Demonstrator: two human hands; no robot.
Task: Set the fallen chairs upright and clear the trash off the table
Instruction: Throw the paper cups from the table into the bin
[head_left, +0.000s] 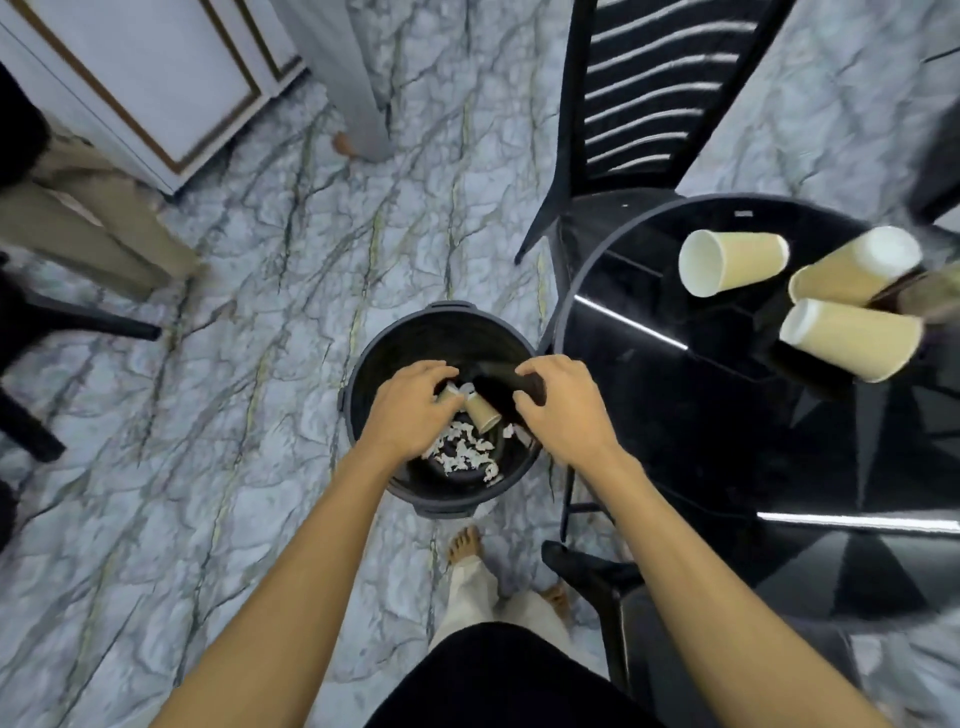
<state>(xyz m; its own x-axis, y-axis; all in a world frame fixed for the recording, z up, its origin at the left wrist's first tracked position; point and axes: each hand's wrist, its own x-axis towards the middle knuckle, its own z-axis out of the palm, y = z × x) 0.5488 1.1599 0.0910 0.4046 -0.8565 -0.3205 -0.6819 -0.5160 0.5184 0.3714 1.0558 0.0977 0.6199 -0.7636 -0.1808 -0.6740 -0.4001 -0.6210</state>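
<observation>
Both my hands hang over a black round trash bin (374, 358) on the marble floor. My left hand (410, 405) grips a small tan paper cup (448, 393) above the bin's mouth. My right hand (563, 410) is closed on a dark cylindrical object (498, 389), tilted into the bin. Inside the bin lie another tan cup (484, 413) and white paper scraps (465, 452). On the black glass table (727, 441) at the right, three tan paper cups lie on their sides: one (732, 262), one (857, 270), one (852, 338).
A black slatted chair (654, 93) stands upright behind the table. Another black chair (613, 587) sits near my right leg. Dark chair legs (78, 322) show at the left edge. Another person's trouser legs (88, 223) and a white panelled door (156, 78) are at upper left.
</observation>
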